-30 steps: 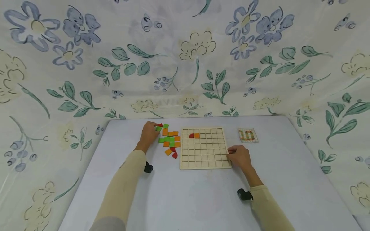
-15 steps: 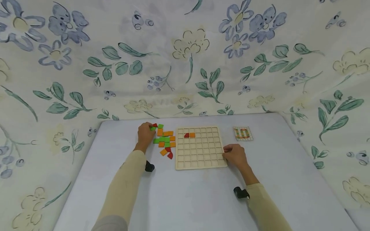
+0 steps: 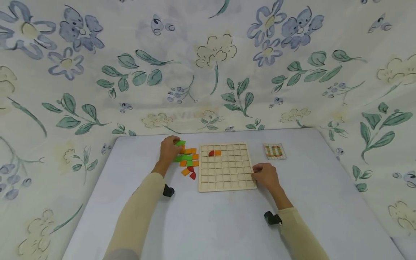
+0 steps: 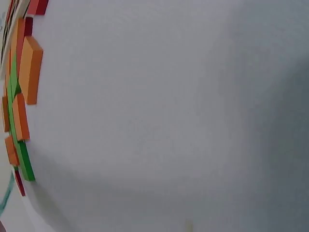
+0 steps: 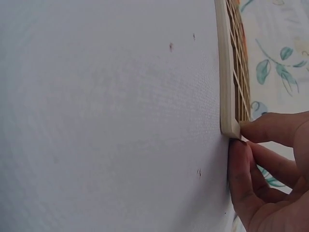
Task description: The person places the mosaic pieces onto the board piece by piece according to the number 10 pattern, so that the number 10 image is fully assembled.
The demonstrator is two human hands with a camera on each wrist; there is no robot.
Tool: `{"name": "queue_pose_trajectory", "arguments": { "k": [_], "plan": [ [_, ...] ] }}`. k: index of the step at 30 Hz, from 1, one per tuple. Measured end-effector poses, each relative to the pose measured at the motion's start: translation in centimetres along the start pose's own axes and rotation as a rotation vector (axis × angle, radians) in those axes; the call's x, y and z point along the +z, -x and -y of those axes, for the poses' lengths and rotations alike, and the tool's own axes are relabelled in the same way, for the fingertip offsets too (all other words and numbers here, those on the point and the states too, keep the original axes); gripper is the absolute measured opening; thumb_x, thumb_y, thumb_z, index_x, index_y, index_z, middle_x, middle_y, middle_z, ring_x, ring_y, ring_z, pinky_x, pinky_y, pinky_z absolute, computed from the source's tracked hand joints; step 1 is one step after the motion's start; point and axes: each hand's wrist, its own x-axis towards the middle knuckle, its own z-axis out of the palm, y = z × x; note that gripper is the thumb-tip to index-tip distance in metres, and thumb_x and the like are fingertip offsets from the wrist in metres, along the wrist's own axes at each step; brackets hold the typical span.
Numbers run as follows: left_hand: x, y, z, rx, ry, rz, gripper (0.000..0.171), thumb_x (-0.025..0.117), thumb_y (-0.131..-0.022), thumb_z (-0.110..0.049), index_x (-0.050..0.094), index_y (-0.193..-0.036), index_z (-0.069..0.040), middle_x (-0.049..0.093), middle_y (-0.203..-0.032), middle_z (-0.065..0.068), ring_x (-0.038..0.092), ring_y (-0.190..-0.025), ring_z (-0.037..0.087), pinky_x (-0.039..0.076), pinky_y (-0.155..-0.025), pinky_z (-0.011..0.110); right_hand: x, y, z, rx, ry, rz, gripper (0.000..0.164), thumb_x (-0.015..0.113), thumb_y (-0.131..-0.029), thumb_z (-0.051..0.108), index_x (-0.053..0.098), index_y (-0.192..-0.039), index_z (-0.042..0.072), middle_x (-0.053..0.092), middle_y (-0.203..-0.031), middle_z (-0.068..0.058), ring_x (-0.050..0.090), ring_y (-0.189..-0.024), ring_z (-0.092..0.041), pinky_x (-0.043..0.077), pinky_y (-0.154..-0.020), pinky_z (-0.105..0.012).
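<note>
A pale wooden grid board (image 3: 225,173) lies flat on the table, with a red quarter-round tile (image 3: 211,153) and an orange square tile (image 3: 217,152) side by side in its upper left cells. My right hand (image 3: 266,174) pinches the board's right edge near its lower corner; the right wrist view has thumb and finger at that corner. At the far end of the loose tiles, my left hand (image 3: 168,148) reaches down with bent fingers beside a green tile (image 3: 180,143). The fingers cover part of the pile, and I cannot tell whether they hold a tile.
Several orange tiles (image 3: 191,150), green tiles (image 3: 184,157) and red tiles (image 3: 193,175) lie close together left of the board. A small card with a coloured grid pattern (image 3: 274,151) rests to its right. Floral cloth (image 3: 214,83) hangs behind the white table (image 3: 214,227).
My left hand has shifted slightly right over the far tiles, and the red tile by its fingertips is now hidden. The right hand stays on the board's edge. The head view has swung slightly.
</note>
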Motion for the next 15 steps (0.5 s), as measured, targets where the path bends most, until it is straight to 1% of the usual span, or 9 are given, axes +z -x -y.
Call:
{"name": "queue_pose_trajectory", "arguments": {
  "k": [4,7,10,13,15],
  "plan": [
    [0.9,0.5,-2.0,0.134,0.015,0.070,0.031,0.071,-0.083,-0.004,0.064,-0.112,0.005,0.063,-0.109,0.019,0.056,-0.102,0.033,0.047,-0.092,0.043,0.0,-0.1,0.0,-0.005,0.005,-0.007,0.025,0.073,-0.076,0.008,0.073,-0.100,0.000,0.071,-0.085,-0.006,0.065,-0.078,-0.021,0.052,-0.067,-0.035],
    [1.7,1.4,-3.4,0.232,0.018,0.132,0.030,0.071,-0.082,-0.002,0.065,-0.110,0.005,0.064,-0.108,0.018,0.057,-0.100,0.031,0.049,-0.090,0.042,0.1,-0.2,-0.1,-0.014,0.007,-0.004,0.025,0.073,-0.077,0.008,0.073,-0.100,0.000,0.071,-0.086,-0.006,0.065,-0.079,-0.021,0.052,-0.068,-0.035],
    [2.7,2.5,-4.3,0.333,-0.008,0.219,0.029,0.070,-0.083,-0.001,0.066,-0.111,0.004,0.065,-0.108,0.015,0.056,-0.099,0.029,0.050,-0.088,0.039,0.1,-0.2,-0.2,-0.015,0.003,-0.004,0.025,0.073,-0.076,0.008,0.073,-0.100,0.000,0.070,-0.085,-0.006,0.064,-0.077,-0.020,0.052,-0.066,-0.035],
    [3.7,3.4,-4.9,0.382,-0.026,0.299,0.030,0.069,-0.084,-0.003,0.066,-0.113,0.003,0.065,-0.109,0.014,0.056,-0.098,0.027,0.050,-0.087,0.038,0.1,-0.2,-0.1,-0.004,-0.001,0.000,0.026,0.073,-0.075,0.007,0.073,-0.100,-0.001,0.070,-0.085,-0.006,0.064,-0.077,-0.020,0.052,-0.065,-0.033],
    [4.3,3.7,-5.1,0.383,-0.050,0.319,0.029,0.070,-0.084,-0.004,0.066,-0.113,0.001,0.064,-0.110,0.012,0.056,-0.099,0.025,0.049,-0.088,0.037,0.2,-0.2,0.0,-0.007,-0.004,0.002,0.025,0.073,-0.076,0.007,0.073,-0.100,-0.001,0.071,-0.086,-0.007,0.064,-0.078,-0.021,0.052,-0.066,-0.034]
  ]
}}
